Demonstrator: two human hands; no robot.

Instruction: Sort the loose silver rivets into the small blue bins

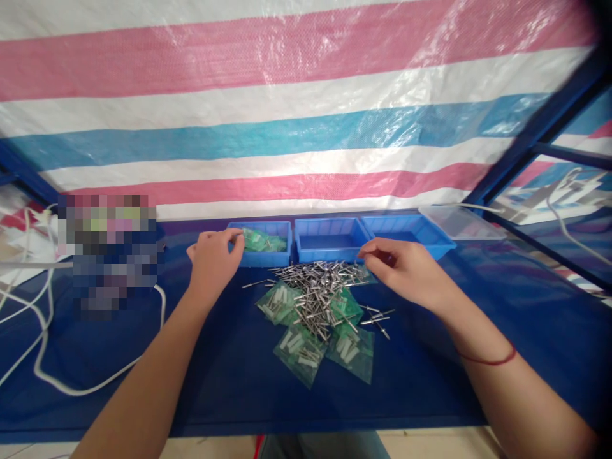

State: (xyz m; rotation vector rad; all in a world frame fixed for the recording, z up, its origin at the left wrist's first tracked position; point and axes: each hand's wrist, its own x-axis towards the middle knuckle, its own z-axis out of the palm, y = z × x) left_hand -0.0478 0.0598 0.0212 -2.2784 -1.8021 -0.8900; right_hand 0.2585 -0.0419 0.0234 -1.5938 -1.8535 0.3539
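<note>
My left hand (215, 258) is at the left end of a blue bin (268, 260) that holds green plastic bags (261, 241). Its thumb and index finger curl together at the rim; whatever they hold, if anything, is hidden. My right hand (406, 268) hovers over the front corner between the middle blue bin (329, 250) and the right blue bin (406, 226), fingertips pinched, their contents unclear. Between my hands lies a heap of metal blind rivets (318, 296). Green zip bags with white plugs and rivets, such as the left bag (302, 354) and the right bag (352, 349), lie in front.
A few loose rivets (377, 317) lie right of the heap. White cables (48, 357) loop across the left of the blue table (229, 389). A clear plastic sheet or lid (459, 223) lies at the back right. Striped tarpaulin (287, 140) hangs behind, between dark blue frame bars.
</note>
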